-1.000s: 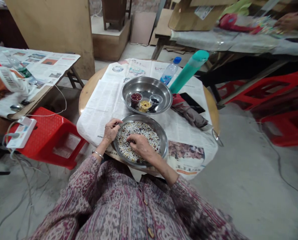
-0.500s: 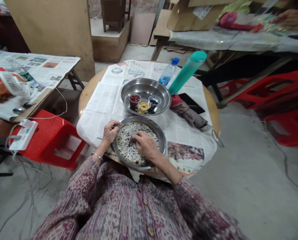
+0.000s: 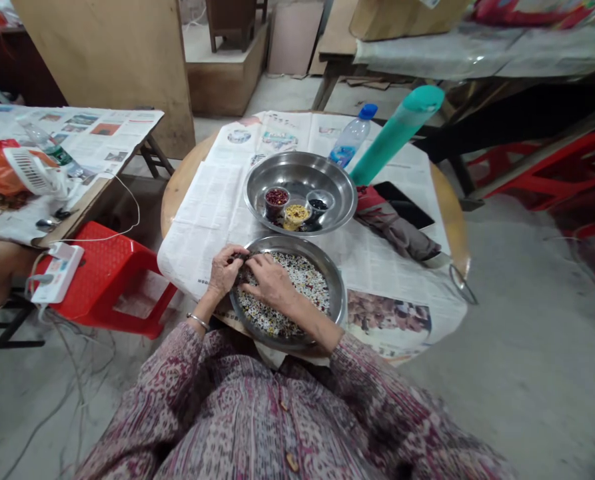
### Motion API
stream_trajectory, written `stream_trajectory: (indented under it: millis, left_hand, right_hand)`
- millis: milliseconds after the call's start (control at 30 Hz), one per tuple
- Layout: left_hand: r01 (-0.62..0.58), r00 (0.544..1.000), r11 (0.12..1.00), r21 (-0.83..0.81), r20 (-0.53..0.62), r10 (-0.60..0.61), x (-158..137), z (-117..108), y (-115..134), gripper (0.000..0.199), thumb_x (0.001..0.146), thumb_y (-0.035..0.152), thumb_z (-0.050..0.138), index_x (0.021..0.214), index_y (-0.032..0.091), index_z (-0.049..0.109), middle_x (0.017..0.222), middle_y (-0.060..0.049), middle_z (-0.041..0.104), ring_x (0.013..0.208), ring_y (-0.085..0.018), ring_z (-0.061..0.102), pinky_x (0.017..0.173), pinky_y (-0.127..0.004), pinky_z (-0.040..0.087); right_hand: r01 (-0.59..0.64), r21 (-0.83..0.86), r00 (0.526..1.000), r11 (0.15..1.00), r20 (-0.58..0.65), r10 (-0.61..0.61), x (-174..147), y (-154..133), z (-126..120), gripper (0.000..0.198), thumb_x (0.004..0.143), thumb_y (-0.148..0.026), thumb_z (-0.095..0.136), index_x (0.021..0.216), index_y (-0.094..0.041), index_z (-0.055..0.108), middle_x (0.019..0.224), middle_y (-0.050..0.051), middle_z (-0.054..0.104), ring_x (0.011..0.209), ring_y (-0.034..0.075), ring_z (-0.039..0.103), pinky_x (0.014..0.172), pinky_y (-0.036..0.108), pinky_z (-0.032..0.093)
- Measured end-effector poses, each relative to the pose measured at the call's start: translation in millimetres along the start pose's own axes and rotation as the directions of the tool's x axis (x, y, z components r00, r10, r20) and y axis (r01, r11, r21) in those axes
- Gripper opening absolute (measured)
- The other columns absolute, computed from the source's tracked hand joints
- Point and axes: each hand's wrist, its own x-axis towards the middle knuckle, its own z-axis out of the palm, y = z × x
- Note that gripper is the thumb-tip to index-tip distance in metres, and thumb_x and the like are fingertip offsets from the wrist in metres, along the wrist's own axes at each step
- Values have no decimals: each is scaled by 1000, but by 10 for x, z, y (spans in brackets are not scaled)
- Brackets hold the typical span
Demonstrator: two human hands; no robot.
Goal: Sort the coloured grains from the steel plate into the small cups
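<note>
A shallow steel basin [image 3: 340,293] stands at the near edge of the round table, filled with mixed white, black, yellow and dark red grains [image 3: 304,283]. At its left rim is my left hand [image 3: 226,272], fingers curled, with some dark bits showing at the fingertips. My right hand [image 3: 271,283] reaches across the grains, its bent fingertips meeting those of my left. What either hand pinches is too small to make out. Behind stands a bigger steel basin [image 3: 304,172] with three clear cups inside: dark red beans [image 3: 277,197], yellow grains [image 3: 296,213] and black beans [image 3: 318,204].
Newspaper [image 3: 202,213] covers the round table. On its right are a water bottle [image 3: 351,139], a green cylinder [image 3: 397,137], a folded umbrella [image 3: 397,230] and a dark flat device [image 3: 402,205]. At left, a red stool [image 3: 107,273] carries a power strip [image 3: 60,273]; a person's leg shows beside it.
My right hand has moved left from the middle of the grains to my left hand at the rim. The view has shifted slightly, and the person's hand at upper right is out of frame.
</note>
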Motion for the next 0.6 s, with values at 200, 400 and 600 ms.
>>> stream_trajectory:
  millis: [200, 400, 600]
  left_hand:
    - [1, 1000, 1000, 14, 3, -1, -7, 4, -3, 27, 73, 2, 53, 86, 18, 71, 91, -2, 69, 88, -16, 62, 81, -27, 48]
    - [-63, 998, 997, 41, 24, 62, 7, 3, -60, 27, 75, 1, 53, 89, 16, 71, 94, -3, 68, 87, -16, 62, 77, -26, 49]
    - [-367, 930, 802, 471, 181, 320, -9, -78, 305, 17, 87, 14, 64, 103, 18, 68, 119, -10, 60, 116, -24, 54, 103, -44, 47]
  right_hand:
    - [256, 71, 934, 964, 238, -265, -407, 26, -74, 12, 88, -12, 60, 84, -20, 68, 97, 7, 64, 98, 22, 55, 81, 33, 48]
    - [47, -58, 999, 997, 28, -45, -882, 399, -358, 17, 89, -11, 57, 97, -20, 70, 109, 10, 65, 105, 24, 57, 90, 38, 51]
    - [-152, -235, 988, 960, -61, 142, -1114, 506, -316, 40, 85, -25, 67, 123, -17, 61, 124, 15, 65, 109, 31, 59, 85, 42, 55]
